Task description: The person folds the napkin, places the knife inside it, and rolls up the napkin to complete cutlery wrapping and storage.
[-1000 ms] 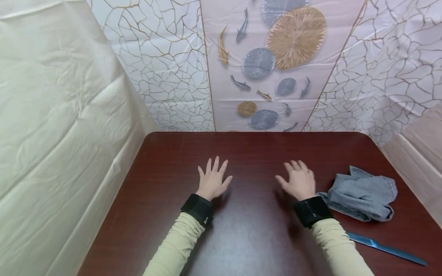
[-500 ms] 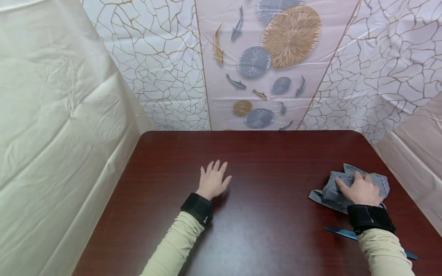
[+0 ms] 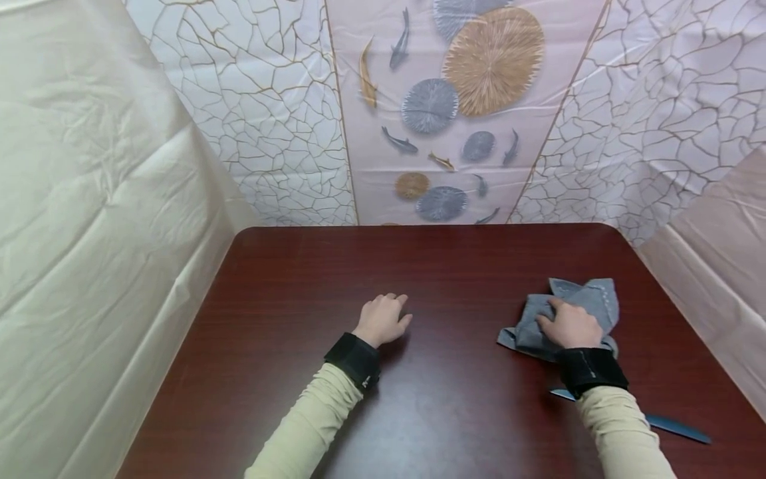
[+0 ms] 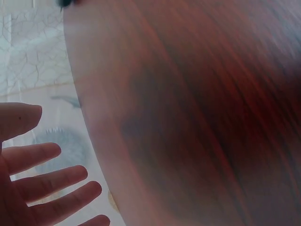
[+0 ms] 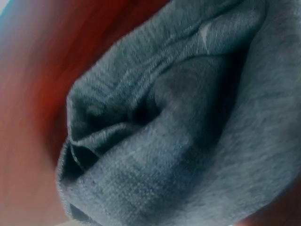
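Note:
In the head view, a crumpled grey-blue denim cloth lies towards the right of the dark red-brown table. My right hand grips it from above, and its fingertips are lost among the folds. Those folds fill most of the right wrist view, where no fingers show. Left of the table's middle, my left hand hovers over the wood and holds nothing. The left wrist view shows this hand's fingers spread apart and loosely bent.
A slim blue knife-shaped thing lies on the table, partly hidden under my right forearm. Cream sheeting hangs along the left side. A patterned curtain stands behind the table's far edge.
My right hand has moved right onto the cloth, gripped it and drawn it to the left. My left hand's fingers have gone from widely spread to more bent. The view has turned slightly right.

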`<state>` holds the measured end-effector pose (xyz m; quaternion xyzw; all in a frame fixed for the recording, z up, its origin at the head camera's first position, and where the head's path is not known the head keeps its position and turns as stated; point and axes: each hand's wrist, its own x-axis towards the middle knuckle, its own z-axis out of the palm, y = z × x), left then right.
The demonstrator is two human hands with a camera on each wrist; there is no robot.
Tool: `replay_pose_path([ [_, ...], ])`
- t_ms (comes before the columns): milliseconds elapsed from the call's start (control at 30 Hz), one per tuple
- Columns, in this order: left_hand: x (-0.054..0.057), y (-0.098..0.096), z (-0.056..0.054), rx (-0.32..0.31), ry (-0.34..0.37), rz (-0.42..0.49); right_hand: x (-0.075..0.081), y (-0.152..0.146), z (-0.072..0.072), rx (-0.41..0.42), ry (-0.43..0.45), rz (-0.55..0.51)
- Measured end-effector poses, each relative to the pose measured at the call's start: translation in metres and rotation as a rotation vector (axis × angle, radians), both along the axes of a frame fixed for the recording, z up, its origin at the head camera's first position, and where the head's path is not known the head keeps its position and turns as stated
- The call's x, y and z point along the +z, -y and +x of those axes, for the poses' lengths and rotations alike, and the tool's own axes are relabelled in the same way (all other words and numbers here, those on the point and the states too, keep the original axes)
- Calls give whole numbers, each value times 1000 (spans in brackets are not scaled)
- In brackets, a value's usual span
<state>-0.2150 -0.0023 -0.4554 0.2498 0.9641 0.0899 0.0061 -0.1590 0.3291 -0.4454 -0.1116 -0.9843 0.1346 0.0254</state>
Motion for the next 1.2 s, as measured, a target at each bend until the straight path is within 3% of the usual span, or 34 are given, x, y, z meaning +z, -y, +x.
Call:
replay_pose_path([
  [233,-5,-17,4,-62,-4,-19,-1,51,-14,84,-25,14],
  [433,-7,-25,4,-142,-49,12,1,92,-23,127,-24,22],
  [567,-8,-27,4,-201,-8,46,1,116,-27,158,-34,19],
  [733,-12,-24,1,-237,62,4,0,137,-29,267,-49,-71],
  [867,-16,-11,-3,-230,115,-39,0,140,-31,388,-70,-244],
  [1000,-20,1,-6,-223,123,-49,0,128,-35,429,-166,-397],
  [1067,-23,4,-7,-225,139,-37,-1,119,-36,408,-200,-409],
  [1200,-28,8,-9,-225,180,5,-5,105,-37,331,-184,-319],
])
